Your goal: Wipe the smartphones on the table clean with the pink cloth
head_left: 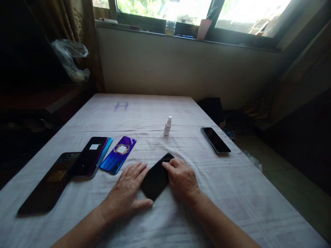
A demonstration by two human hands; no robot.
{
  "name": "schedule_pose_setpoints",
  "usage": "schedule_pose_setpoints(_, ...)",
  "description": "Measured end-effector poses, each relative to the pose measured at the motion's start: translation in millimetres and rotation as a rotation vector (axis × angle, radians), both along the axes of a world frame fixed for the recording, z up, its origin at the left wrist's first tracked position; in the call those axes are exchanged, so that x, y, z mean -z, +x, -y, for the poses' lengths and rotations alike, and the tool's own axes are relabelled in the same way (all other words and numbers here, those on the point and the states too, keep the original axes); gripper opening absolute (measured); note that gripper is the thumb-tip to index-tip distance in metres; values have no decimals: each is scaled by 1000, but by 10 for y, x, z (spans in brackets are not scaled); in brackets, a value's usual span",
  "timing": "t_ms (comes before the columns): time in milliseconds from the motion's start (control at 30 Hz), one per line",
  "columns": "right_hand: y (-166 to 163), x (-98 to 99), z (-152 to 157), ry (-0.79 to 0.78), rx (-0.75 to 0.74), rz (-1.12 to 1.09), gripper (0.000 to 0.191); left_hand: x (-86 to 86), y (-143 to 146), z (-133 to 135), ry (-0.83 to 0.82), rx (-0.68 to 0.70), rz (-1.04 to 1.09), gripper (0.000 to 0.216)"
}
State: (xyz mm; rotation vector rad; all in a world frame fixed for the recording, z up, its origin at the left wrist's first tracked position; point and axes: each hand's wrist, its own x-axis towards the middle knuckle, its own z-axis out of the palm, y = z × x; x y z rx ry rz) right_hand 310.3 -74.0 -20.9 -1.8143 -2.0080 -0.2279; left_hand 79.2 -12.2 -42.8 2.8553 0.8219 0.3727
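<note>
A black phone [156,179] lies slanted on the white tablecloth [232,193] in front of me. My left hand [127,193] rests flat beside it, fingers stretched against its left edge and thumb at its near corner. My right hand [181,179] lies on its right edge with curled fingertips touching the upper part of the screen. A small white spray bottle [168,125] stands upright beyond the phone.
To the left lie a blue-purple phone back [118,154], a dark phone with a white sticker [89,156] over a blue one, and a black phone [50,184]. Another black phone [215,140] lies near the right table edge. Wall and windowsill stand behind.
</note>
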Motion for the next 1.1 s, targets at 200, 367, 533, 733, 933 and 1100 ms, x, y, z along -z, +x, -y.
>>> schedule_pose_setpoints(200, -78, 4, 81, 26, -40, 18, 21, 25, -2, -5, -7, -7, 4, 94)
schedule_pose_setpoints(367, -8, 5, 101, 1, -33, -10, 25, 31, -7, -7, -26, -6, 20, 95)
schedule_pose_setpoints(533, 64, 15, 127, 24, -14, -3, 27, 15, 0, -1, -23, -6, 35, 94)
schedule_pose_setpoints(733, 11, 30, 271, 20, -102, -21, 27, -9, 3, 1, -10, 4, 34, 94)
schedule_pose_setpoints(933, 152, 26, 257, 38, -2, -10, 32, 0, 0, -5, -9, 3, 18, 92)
schedule_pose_setpoints(1100, 29, 36, 344, 73, -111, 13, 27, 7, -2, -6, 1, 3, 20, 93)
